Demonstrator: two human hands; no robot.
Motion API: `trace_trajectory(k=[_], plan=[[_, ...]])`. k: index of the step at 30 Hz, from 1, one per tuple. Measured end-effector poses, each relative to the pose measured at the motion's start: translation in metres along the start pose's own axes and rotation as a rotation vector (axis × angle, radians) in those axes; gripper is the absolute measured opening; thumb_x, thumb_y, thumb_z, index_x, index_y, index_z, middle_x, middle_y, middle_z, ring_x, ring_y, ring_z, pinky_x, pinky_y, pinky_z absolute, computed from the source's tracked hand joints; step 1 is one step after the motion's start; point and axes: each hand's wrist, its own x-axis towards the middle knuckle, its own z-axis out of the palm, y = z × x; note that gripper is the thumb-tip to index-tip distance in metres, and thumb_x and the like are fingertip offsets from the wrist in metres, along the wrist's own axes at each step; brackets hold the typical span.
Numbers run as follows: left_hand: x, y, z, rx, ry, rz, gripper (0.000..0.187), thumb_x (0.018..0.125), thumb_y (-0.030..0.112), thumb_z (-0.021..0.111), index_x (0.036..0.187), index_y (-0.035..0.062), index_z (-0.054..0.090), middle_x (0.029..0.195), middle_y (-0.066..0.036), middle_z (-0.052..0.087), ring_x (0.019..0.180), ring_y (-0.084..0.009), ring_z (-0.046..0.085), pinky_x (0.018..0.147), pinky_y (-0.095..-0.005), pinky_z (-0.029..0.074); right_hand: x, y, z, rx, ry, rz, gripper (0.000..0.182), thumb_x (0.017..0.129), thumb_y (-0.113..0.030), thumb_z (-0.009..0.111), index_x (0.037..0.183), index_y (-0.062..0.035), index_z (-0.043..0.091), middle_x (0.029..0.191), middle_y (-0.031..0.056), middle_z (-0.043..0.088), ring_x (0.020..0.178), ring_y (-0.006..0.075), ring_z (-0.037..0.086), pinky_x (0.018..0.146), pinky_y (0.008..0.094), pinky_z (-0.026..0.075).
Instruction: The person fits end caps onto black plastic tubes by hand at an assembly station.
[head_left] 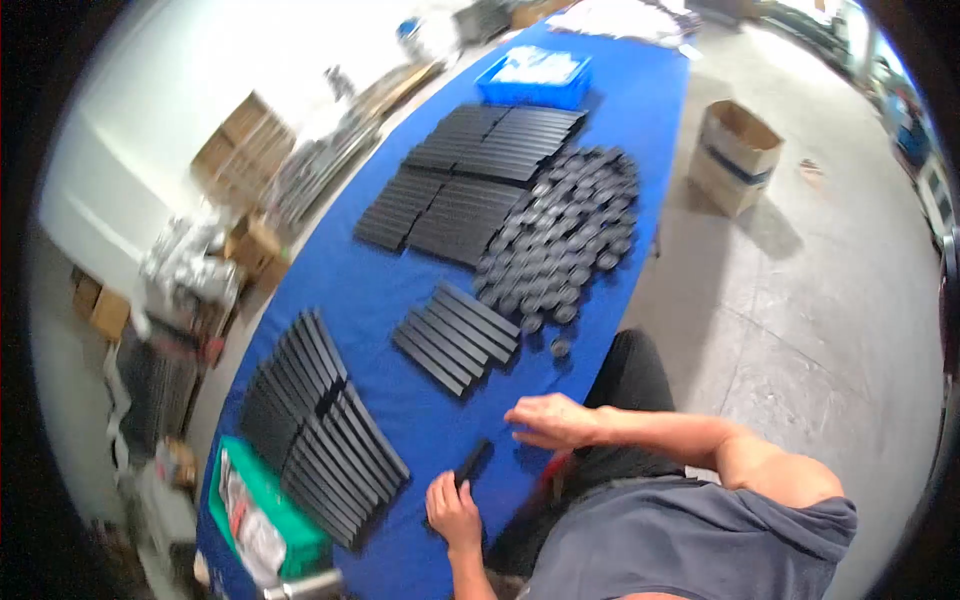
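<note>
My left hand [453, 510] is closed around the lower end of a short black bar [476, 460] over the blue tabletop; the bar's exact kind is hard to make out. To the right, my right hand [553, 420] hovers near the table edge with its fingers stretched out and apart, and nothing shows in it. Beyond the hands lies a small row of black strips [456, 338]. A spread of round black caps [560, 235] covers the table behind it, with one loose cap [559, 347] nearest my right hand.
More black strips [345, 460] lie in rows at left beside a green bin [305, 530]. Farther back are larger blocks of strips [470, 180] and a blue bin [560, 95] with white contents. A cardboard box [735, 165] stands on the floor at right.
</note>
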Motion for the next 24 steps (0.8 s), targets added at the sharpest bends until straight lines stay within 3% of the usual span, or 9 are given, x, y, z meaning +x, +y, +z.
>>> trace_trajectory(k=[4,6,13,16,24], plan=[[0.003,-0.015,-0.023,0.116,0.028,-0.041,0.027,0.09,0.012,0.072,0.112,-0.0021,0.068,0.113,-0.018,0.07,0.105,-0.0368,0.066,0.092,-0.0453,0.053,0.017,0.011,0.03,0.051,-0.033,-0.019,0.029,0.09,-0.019,0.072,0.112,-0.0027,0.061,0.095,0.0185,0.064,0.09,0.0391,0.066,0.076,0.0483,0.056],[-0.008,-0.025,-0.018,0.07,0.015,-0.082,0.029,0.089,0.011,0.074,0.115,-0.0023,0.068,0.114,-0.018,0.07,0.109,-0.0367,0.065,0.096,-0.0455,0.053,0.023,0.015,0.036,0.126,-0.067,-0.013,0.025,0.091,-0.016,0.071,0.109,-0.0003,0.062,0.094,0.0192,0.065,0.091,0.0398,0.066,0.077,0.0488,0.055],[-0.004,-0.014,-0.026,0.085,-0.065,-0.136,0.057,0.086,0.023,0.081,0.134,-0.0019,0.061,0.12,-0.02,0.067,0.112,-0.0378,0.064,0.097,-0.0458,0.052,0.021,0.01,0.032,0.222,-0.014,0.11,0.017,0.094,-0.011,0.068,0.105,0.001,0.063,0.089,0.0172,0.064,0.082,0.0348,0.067,0.072,0.0433,0.055],[0.007,-0.013,-0.019,0.073,-0.074,-0.105,0.062,0.085,0.028,0.082,0.135,-0.0013,0.061,0.122,-0.019,0.067,0.117,-0.0361,0.063,0.101,-0.0464,0.049,0.021,0.01,0.03,0.244,-0.009,0.109,0.017,0.094,-0.011,0.068,0.104,0.0008,0.063,0.089,0.0168,0.064,0.079,0.0348,0.067,0.071,0.0438,0.055],[0.04,0.002,-0.014,0.025,-0.09,-0.069,0.055,0.083,0.024,0.083,0.127,-0.0007,0.065,0.122,-0.018,0.069,0.114,-0.0356,0.065,0.099,-0.0455,0.051,0.018,0.013,0.029,0.307,0.021,0.148,0.016,0.094,-0.012,0.068,0.104,-0.0001,0.065,0.091,0.0172,0.066,0.083,0.036,0.068,0.073,0.044,0.055]])
